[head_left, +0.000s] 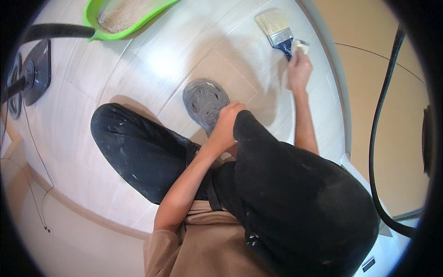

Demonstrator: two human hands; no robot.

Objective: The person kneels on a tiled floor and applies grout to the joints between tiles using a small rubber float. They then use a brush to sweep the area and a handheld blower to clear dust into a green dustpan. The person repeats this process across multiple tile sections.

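My right hand (300,70) is closed near a wide paintbrush (273,24) with pale bristles, a metal band and a dark blue handle. The bristles point away from me, over the pale floor. A small whitish flat piece (301,45) shows at the fingertips; its kind is unclear. Between my legs, my left hand (227,123) is wrapped against my raised right knee, at the black trouser leg (295,198), with some fingers hidden. Just beyond it, a dusty grey clog (206,101) stands on the floor.
A green dustpan (124,33) holding pale dust lies at the far left, its black handle pointing left. Beside it stands a dark flat tool head (39,74). Thin cables (39,161) run along the left wall, and a black hose (374,152) curves down at the right.
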